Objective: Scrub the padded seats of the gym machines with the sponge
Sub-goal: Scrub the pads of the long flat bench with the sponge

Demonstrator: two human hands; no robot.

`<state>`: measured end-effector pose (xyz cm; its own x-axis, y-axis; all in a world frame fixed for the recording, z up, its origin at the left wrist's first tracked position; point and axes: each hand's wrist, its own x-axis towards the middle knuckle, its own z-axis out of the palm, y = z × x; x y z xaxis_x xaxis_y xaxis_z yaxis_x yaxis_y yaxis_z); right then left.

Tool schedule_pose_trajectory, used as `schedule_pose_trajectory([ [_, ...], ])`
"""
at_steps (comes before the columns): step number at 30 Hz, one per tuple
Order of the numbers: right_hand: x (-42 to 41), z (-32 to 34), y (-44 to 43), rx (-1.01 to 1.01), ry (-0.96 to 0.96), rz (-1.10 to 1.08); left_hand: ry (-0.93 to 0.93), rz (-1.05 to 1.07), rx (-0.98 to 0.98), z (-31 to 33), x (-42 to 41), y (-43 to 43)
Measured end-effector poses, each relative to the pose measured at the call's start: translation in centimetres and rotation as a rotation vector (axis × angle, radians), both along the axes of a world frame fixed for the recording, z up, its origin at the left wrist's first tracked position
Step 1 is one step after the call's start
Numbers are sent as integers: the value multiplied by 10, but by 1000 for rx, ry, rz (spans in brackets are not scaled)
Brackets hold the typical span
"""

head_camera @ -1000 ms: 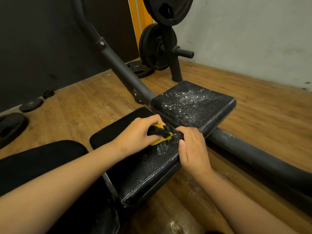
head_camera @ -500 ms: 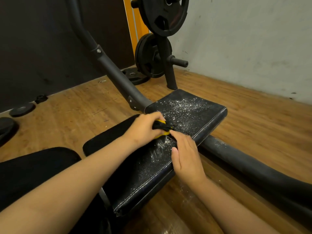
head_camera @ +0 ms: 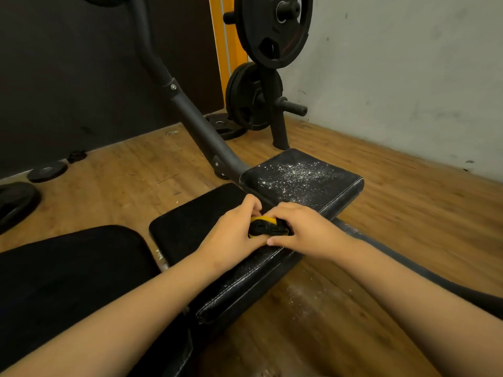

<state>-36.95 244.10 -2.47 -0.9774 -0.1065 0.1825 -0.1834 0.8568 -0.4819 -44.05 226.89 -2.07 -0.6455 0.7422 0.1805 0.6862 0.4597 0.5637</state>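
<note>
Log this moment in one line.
left hand: grips sponge | right hand: grips sponge | far seat pad: speckled white

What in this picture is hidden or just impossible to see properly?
- Sponge: head view, mostly covered by the left hand and right hand; its shape is unclear.
- Seat under the hands: head view, hidden by them; clean or not, cannot tell.
- Top weight plate: head view, cut off by the upper edge.
- Black pad: head view, cut off by the left edge.

a gym is shown: black weight plates (head_camera: 272, 28) are hung on a rack (head_camera: 275, 115) beyond the hands, and a padded bench seat (head_camera: 302, 178) is seen just past them.
</note>
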Motion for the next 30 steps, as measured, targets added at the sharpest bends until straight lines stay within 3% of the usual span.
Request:
schedule_pose_trajectory([
  [5,-1,8,-5,110,-3,-7,214,139,-103,-2,29,-41],
  [9,-7,17,-19,231,24,-60,239,192,-161,-11,45,-74],
  [14,2,19,-9,226,-81,34,297,251,-238,-20,47,-82],
  [21,-49,9,-1,178,-65,-324,304,274,-227,-22,46,-82],
  [27,7,2,-47,89,32,-78,292,280,-222,-24,45,-84],
  [30,24,-1,-27,87,24,-103,272,278,-216,-22,46,-83],
])
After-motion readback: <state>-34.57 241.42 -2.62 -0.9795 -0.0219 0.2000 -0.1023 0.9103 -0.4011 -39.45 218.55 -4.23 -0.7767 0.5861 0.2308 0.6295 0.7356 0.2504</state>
